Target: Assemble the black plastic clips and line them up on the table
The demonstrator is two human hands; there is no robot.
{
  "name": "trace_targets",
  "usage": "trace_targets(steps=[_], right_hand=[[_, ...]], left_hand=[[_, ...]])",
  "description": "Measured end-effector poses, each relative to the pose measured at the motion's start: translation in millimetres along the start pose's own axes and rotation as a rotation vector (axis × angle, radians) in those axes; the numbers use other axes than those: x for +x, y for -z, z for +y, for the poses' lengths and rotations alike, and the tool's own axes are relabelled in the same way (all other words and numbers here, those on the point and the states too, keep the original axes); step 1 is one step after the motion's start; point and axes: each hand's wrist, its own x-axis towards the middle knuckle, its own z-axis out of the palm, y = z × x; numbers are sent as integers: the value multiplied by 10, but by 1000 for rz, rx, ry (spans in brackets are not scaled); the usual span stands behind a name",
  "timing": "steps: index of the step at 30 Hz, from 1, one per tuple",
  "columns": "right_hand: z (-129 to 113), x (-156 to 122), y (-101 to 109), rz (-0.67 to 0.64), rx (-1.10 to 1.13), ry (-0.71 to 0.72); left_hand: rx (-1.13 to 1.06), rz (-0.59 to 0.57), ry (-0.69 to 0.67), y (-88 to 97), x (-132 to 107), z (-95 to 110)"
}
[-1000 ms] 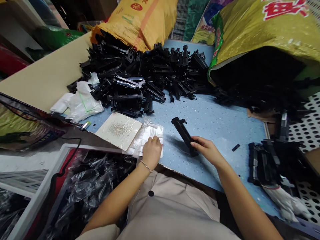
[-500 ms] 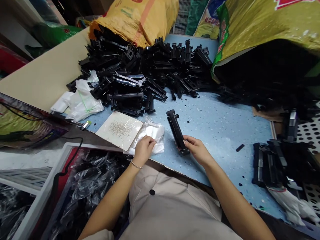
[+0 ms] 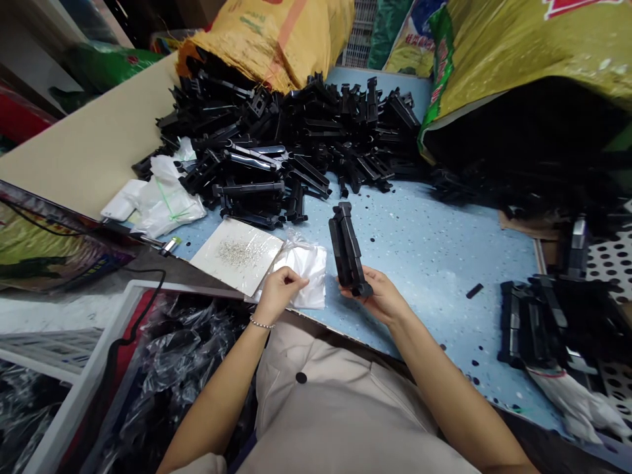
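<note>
My right hand [image 3: 378,296] holds a long black plastic part [image 3: 347,247] by its lower end, tilted above the blue tabletop. It looks like a clip or bracket with two rails. My left hand [image 3: 282,289] is closed in a pinch over a stack of thin white plastic bags [image 3: 316,263]; whatever lies between its fingertips is too small or hidden to make out. Just beyond that hand, a white square board [image 3: 210,257] carries a scatter of tiny metallic pieces [image 3: 239,253].
A large heap of black parts [image 3: 296,131] spreads across the back below a yellow sack [image 3: 291,39]. Another sack [image 3: 494,72] gapes at the right, near more black parts [image 3: 533,322]. At lower left stands a crate [image 3: 106,355] of plastic-wrapped items. Crumpled plastic [image 3: 165,204] lies left.
My right hand has raised and turned the black part, so its two rails now show side by side. My left hand has shifted slightly left, still pinching.
</note>
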Motion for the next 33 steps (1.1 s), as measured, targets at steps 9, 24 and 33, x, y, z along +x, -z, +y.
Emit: trace_targets(steps=[9, 24, 33], right_hand=[[73, 289, -409, -120, 236, 66], [239, 355, -239, 23, 119, 69], [169, 259, -225, -58, 331, 63]], left_hand=[[174, -12, -103, -38, -4, -5], [168, -15, -76, 245, -90, 243], [134, 65, 6, -146, 1, 45]])
